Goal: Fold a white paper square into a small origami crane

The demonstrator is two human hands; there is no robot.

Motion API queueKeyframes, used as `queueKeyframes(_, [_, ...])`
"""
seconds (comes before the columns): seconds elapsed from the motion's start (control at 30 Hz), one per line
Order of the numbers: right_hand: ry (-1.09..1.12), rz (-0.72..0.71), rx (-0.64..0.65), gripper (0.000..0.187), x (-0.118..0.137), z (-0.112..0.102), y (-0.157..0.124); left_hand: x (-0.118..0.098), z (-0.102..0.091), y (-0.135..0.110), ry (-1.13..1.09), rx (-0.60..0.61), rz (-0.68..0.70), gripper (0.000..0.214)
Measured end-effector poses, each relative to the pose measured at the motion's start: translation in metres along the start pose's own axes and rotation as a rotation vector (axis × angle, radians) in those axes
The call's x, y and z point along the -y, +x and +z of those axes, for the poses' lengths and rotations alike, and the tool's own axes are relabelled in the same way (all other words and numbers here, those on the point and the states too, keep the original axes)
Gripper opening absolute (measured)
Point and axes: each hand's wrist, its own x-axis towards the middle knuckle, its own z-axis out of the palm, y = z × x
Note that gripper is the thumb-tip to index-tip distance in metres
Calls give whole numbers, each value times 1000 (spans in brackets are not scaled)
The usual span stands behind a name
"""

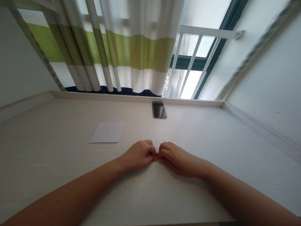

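pale tabletop (131, 197), white sheet (107, 132) on it | striped curtain (141, 50), railing (202, 30) beyond | hands (137, 154) meeting, cannot tell what's pinched

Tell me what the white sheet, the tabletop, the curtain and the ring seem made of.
White sheet: probably paper or thin card, matte, with flat, crisp edges.
Tabletop: perhaps wood or laminate, pale satin finish with faint grain lines.
Curtain: fabric, matte, hanging in soft folds and letting light through.
Ring: likely metal, given its yellowish tone; too small to judge finish.
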Motion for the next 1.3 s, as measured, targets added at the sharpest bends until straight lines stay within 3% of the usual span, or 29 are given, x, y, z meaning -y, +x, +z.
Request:
queueKeyframes(0.43, [-63, 144, 56, 17, 1, 4, 3, 1, -3, 0, -43, 28, -20, 14])
queueKeyframes(0.67, [-124, 251, 87, 9, 7, 7, 6, -2, -3, -1, -62, 34, -1, 17])
queueKeyframes(0.97, [-137, 332, 107, 14, 12, 9, 7, -2, -2, 0, -66, 24, -40, 17])
queueKeyframes(1.3, [113, 357, -12, 10, 6, 8, 2, 1, -1, 0, -110, 28, -81, 16])
